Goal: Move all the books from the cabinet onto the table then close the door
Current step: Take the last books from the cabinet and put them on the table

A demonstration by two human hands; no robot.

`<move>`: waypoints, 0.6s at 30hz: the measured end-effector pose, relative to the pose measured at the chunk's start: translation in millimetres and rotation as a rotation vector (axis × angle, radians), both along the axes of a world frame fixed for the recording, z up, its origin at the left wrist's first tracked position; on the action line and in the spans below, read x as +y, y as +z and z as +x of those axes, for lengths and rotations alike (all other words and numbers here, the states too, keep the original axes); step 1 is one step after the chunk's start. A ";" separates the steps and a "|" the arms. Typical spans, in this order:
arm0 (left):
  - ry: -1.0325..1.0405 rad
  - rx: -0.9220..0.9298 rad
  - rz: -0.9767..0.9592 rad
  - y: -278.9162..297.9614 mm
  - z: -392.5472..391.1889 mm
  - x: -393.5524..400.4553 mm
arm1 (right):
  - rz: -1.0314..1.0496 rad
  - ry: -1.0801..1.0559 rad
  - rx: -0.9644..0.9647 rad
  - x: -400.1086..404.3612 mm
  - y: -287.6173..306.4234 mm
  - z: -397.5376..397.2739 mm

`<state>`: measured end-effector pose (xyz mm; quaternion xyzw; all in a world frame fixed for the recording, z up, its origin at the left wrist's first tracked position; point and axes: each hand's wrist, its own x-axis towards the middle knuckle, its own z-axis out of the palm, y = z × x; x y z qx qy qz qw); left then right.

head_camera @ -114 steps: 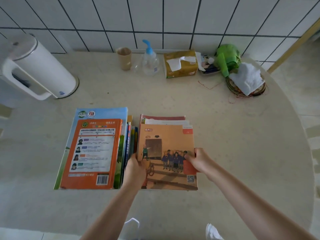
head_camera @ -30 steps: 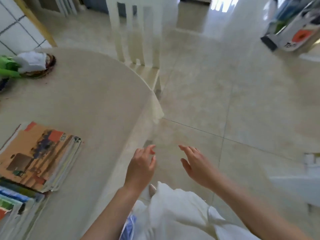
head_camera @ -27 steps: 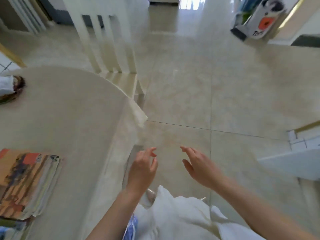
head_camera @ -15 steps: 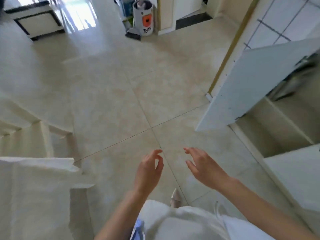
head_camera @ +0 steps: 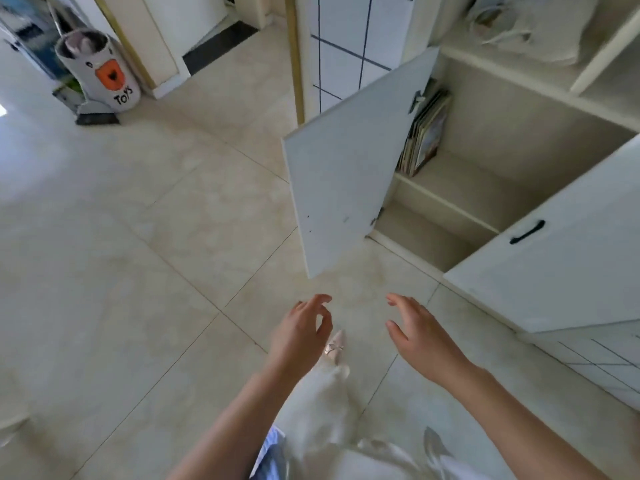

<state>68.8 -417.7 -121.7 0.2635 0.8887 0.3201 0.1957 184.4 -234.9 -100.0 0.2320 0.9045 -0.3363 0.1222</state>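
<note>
A low white cabinet (head_camera: 519, 147) stands at the right with its left door (head_camera: 346, 174) swung wide open toward me. Several thin books (head_camera: 424, 135) lean upright at the left end of its upper shelf, partly hidden by the door. My left hand (head_camera: 299, 332) and my right hand (head_camera: 420, 336) hang empty over the floor in front of the cabinet, fingers loosely spread, well short of the door. The table is out of view.
The cabinet's right door (head_camera: 561, 258) with a black handle (head_camera: 527, 231) stands partly open. A cloth bag (head_camera: 526, 26) lies on the cabinet's upper ledge. A toy bin (head_camera: 98, 69) stands far left by a doorway. Tiled floor (head_camera: 156, 254) stretches between.
I have turned away from the table and its book piles toward the cabinet. The open door and the shelf with books have come into view and nearer. Both hands stay empty.
</note>
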 end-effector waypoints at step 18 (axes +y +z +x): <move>-0.129 -0.092 0.047 -2.9 -162.3 279.3 | 0.111 -0.131 -0.005 254.8 24.4 -127.9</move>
